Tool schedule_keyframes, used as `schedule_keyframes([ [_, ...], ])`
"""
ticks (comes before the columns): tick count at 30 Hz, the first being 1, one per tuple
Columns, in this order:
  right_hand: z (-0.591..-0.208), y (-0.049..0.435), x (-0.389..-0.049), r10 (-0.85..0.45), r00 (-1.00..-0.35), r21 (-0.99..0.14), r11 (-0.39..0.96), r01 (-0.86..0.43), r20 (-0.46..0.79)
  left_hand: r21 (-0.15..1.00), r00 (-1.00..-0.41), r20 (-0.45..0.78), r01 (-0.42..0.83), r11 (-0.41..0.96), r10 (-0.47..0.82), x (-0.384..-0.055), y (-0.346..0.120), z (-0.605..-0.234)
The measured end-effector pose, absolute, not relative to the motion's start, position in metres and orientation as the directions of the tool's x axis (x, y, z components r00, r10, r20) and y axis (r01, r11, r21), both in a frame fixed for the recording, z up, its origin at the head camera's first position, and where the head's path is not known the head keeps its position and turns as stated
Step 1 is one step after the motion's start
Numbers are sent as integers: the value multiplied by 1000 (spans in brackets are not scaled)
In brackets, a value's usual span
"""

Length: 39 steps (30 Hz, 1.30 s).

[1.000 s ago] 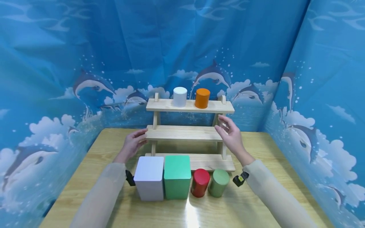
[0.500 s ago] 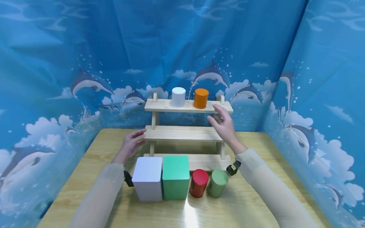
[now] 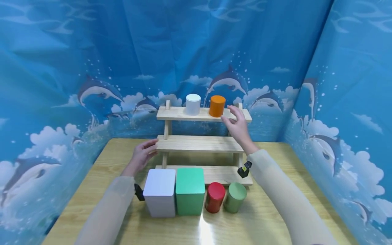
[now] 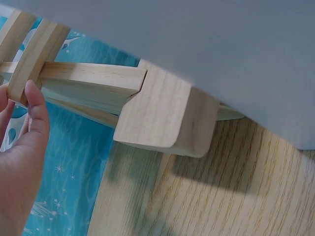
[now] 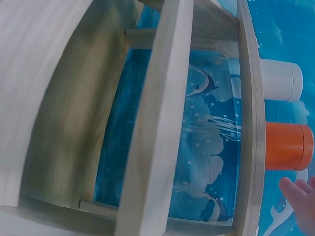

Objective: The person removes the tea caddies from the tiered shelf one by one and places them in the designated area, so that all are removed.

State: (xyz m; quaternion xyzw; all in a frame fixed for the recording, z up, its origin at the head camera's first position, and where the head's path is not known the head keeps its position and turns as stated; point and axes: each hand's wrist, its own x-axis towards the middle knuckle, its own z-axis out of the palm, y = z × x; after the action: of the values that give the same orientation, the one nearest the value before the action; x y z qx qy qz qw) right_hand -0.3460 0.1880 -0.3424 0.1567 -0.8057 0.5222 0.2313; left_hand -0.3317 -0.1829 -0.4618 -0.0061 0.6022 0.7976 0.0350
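A three-tier wooden shelf (image 3: 200, 143) stands on the table. My left hand (image 3: 142, 157) is at the left end of its middle board; in the left wrist view, thumb and finger pinch the end of that board (image 4: 37, 54). On the top board sit a white cylinder (image 3: 193, 104) and, to its right, an orange cylinder (image 3: 217, 106). My right hand (image 3: 239, 128) is just right of the orange cylinder, in front of the top board, thumb and fingers spread with nothing between them. The right wrist view shows fingertips (image 5: 290, 189) close beside the orange cylinder.
In front of the shelf stand a pale lilac box (image 3: 160, 192), a green box (image 3: 190, 191), a red cylinder (image 3: 215, 197) and a light green cylinder (image 3: 235, 197) on the wooden table (image 3: 275, 217). A blue dolphin-print curtain (image 3: 171, 44) surrounds the back and sides.
My right hand has moved up and left, from beside the middle board to beside the orange cylinder. The left hand stays at the middle board's end.
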Motion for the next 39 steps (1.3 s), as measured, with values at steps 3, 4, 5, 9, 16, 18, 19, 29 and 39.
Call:
schedule_keyframes([
  [3, -339, 186, -352, 6, -843, -765, 422, -486, 538, 962, -998, -47, -58, -268, 48, -332, -182, -463],
  [4, -338, 186, -354, 9, -846, -768, 425, -479, 533, 961, -998, -49, -59, -269, 47, -332, -182, -462],
  [5, -337, 185, -356, 10, -849, -770, 427, -475, 529, 962, -997, -50, -62, -266, 53, -330, -181, -460],
  [9, -333, 183, -363, 15, -853, -773, 431, -465, 522, 962, -997, -58, -71, -265, 59, -328, -180, -456],
  [16, -327, 180, -374, 23, -857, -769, 454, -449, 514, 965, -998, -55, -61, -254, 31, -333, -181, -462],
  [18, -327, 178, -378, 25, -860, -769, 461, -442, 509, 969, -998, -54, -59, -241, 26, -333, -181, -463],
  [19, -327, 177, -380, 22, -861, -768, 465, -442, 509, 970, -998, -56, -59, -235, 21, -333, -182, -463],
  [29, -327, 170, -388, 42, -849, -737, 521, -431, 526, 977, -998, -57, -60, -206, 20, -332, -181, -465],
  [39, -330, 168, -393, 89, -873, -783, 492, -381, 480, 973, -998, -49, -54, -226, 30, -332, -181, -463],
])
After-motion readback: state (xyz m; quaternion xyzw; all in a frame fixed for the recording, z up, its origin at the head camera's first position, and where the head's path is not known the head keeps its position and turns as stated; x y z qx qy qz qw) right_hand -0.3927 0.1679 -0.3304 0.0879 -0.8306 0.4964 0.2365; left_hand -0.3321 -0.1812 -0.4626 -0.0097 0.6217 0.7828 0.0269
